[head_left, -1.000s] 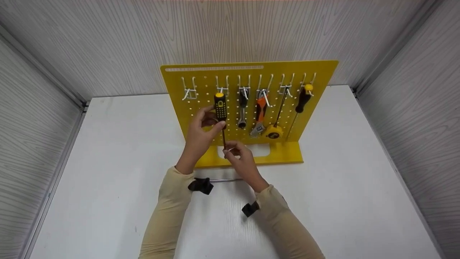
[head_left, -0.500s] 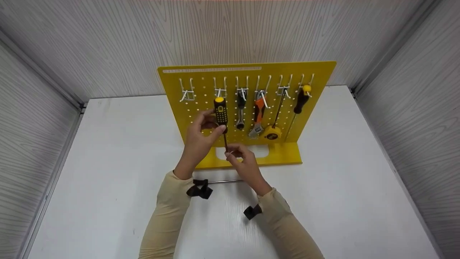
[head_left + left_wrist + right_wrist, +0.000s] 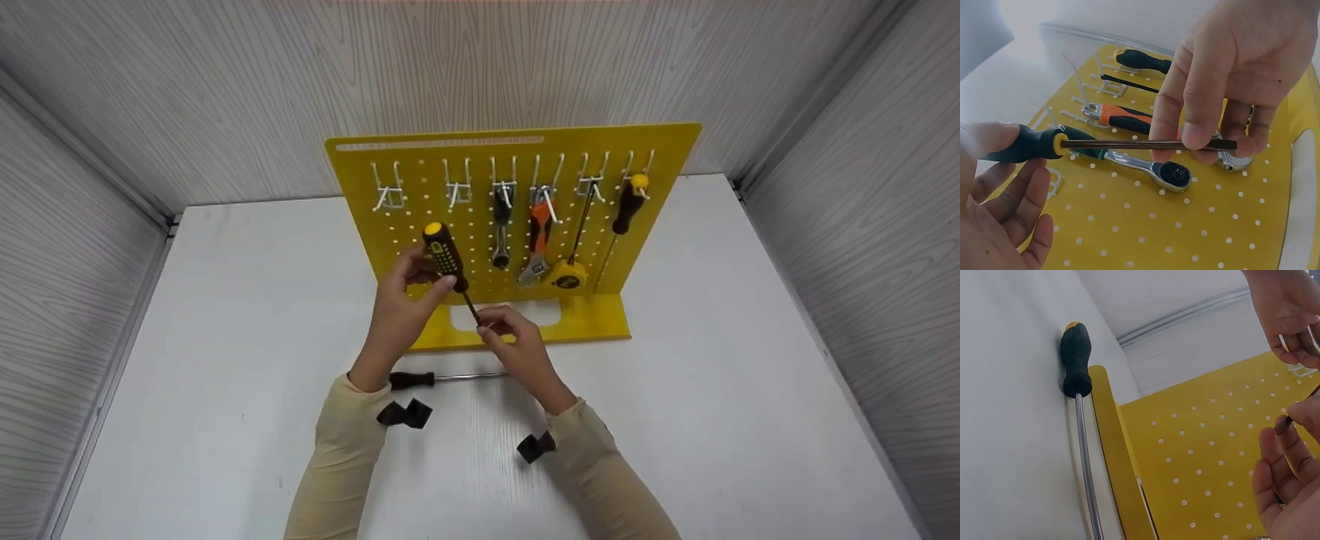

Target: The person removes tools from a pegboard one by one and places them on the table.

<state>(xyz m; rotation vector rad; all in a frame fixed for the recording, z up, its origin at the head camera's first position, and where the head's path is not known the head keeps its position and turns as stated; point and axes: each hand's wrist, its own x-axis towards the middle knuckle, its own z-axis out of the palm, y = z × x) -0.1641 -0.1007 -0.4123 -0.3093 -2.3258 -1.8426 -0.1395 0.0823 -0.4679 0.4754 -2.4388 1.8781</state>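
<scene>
In the head view my left hand (image 3: pixel 405 304) pinches the lower handle of a black-and-yellow screwdriver (image 3: pixel 444 255), which tilts with its yellow cap up and to the left. The thumb and fingers of my right hand (image 3: pixel 521 349) pinch the tip end of its dark shaft. Seen from the left wrist, the shaft (image 3: pixel 1123 144) spans level between both hands. A second screwdriver (image 3: pixel 1076 360), with a dark handle and bright shaft, lies on the table in front of the board, partly hidden by my forearms in the head view.
Behind my hands stands a yellow pegboard (image 3: pixel 360 217) on a yellow base. From its white hooks hang a ratchet wrench (image 3: pixel 502 232), an orange-handled adjustable wrench (image 3: pixel 540 232), a yellow tape measure (image 3: pixel 568 275) and another screwdriver (image 3: pixel 628 206). Two hooks at the left hold nothing.
The held screwdriver has come down and away from the second hook, and its cap has tipped to the left. My left hand has moved down and left; the right has shifted slightly down and right.
</scene>
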